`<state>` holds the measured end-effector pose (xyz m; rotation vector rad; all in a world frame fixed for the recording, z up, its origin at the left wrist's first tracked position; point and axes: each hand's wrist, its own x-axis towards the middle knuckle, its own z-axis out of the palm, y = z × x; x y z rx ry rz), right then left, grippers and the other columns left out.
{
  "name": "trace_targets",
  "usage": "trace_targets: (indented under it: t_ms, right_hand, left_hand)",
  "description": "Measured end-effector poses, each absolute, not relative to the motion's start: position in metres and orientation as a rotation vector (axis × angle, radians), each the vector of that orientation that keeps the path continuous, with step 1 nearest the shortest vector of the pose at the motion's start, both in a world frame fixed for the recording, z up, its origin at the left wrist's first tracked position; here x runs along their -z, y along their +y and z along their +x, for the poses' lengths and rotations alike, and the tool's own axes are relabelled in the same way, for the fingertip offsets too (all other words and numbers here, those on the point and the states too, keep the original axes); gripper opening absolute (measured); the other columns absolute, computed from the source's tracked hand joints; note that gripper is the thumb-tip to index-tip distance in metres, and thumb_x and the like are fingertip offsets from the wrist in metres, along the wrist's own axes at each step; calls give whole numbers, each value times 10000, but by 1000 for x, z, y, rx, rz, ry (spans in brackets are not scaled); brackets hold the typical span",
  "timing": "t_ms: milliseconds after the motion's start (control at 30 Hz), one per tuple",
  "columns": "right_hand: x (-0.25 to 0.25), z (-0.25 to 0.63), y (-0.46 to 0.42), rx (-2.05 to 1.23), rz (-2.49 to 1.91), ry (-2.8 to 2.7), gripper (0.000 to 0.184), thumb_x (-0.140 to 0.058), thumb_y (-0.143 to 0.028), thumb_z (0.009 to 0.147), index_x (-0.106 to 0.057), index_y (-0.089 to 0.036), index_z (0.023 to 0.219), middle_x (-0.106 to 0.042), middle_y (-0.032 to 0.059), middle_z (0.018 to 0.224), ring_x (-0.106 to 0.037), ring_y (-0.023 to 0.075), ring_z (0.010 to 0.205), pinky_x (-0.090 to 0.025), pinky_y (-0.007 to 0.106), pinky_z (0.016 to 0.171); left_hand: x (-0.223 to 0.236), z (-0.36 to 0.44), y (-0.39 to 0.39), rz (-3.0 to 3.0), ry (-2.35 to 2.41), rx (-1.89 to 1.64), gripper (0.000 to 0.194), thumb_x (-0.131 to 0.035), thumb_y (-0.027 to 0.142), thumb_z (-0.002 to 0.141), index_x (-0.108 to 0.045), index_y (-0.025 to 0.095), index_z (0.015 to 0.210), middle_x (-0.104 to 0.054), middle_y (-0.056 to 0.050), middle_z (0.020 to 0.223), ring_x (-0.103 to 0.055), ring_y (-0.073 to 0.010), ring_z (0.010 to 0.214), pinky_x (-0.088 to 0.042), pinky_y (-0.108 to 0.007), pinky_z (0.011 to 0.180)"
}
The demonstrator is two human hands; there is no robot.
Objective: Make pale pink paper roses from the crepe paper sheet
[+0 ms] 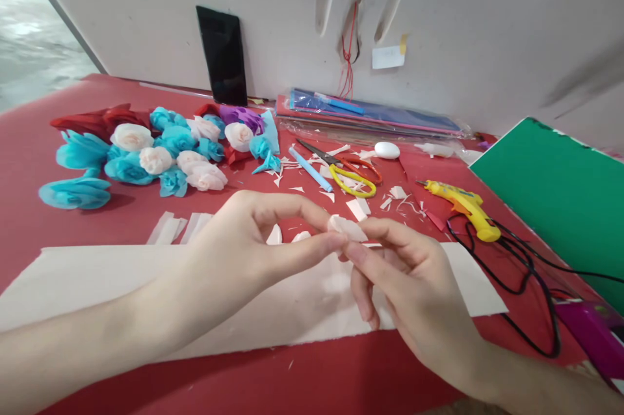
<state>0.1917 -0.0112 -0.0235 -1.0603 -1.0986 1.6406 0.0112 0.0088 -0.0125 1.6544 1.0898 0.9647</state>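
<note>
Between my two hands is a small pale pink paper petal (pixel 347 227), held above a long pale paper strip (pixel 273 327). The thumb and index finger of my left hand (pixel 253 239) pinch its left end. On the other side, my right hand (pixel 407 278) pinches the petal's right and lower edge, its other fingers curled below. Just behind my fingers lie a few more pale petals (pixel 301 236), partly hidden. Paper flowers (pixel 178 148) in blue, pale pink, red and purple sit in a cluster at the back left.
Scissors (pixel 353 179) with yellow and red handles and a blue pen (pixel 311 169) lie among paper scraps. A yellow glue gun (pixel 461 203) with a black cord (pixel 529 298) rests at right, by a green board (pixel 560 200). A black phone (pixel 223 54) leans on the wall.
</note>
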Motion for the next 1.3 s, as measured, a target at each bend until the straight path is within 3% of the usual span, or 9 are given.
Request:
trace_targets:
  t_ms: [167,433,633,1000,1300]
  right_hand:
    - [23,192,-12,-1683,-1051,-1085,133,-744,-317,807,-688,-203,844,-566,-85,434,-498,17,355,-414,72,371]
    - [23,189,-14,-1676,-1038,-1077,150,-798,-149,719,-691,-198,812,-563,-88,469,-517,31,387,-461,96,399]
    - [25,190,-14,-1675,-993,-1069,92,-740,-282,808,-693,-208,836,-591,-68,464,-527,42,387,-456,115,403]
    - [23,187,-16,-1605,-1036,-1074,103,-716,-270,820,-680,-199,755,-561,-73,426,-495,40,353,-447,126,394]
    - [23,189,-15,-1650,-1015,-1039,91,-714,-265,824,-688,-206,759,-562,-75,420,-490,37,351,-422,123,387]
  left_hand:
    - [13,12,9,1622,1075,-956,130,-674,355,817,-714,295,708,-739,146,693,-674,-62,648,-467,-103,604]
    - [13,11,10,1530,1058,-947,130,-680,351,808,-696,268,710,-759,108,726,-706,-113,695,-508,-170,655]
    - [15,13,8,1507,1098,-907,188,-666,403,802,-686,248,698,-761,64,709,-702,-165,693,-517,-239,653]
    - [13,21,5,1399,1034,-1032,132,-714,256,782,-744,263,654,-753,106,694,-669,-68,682,-489,-82,645]
    - [16,21,4,1329,993,-1070,136,-723,230,783,-764,298,672,-761,105,702,-697,-90,703,-531,-106,676]
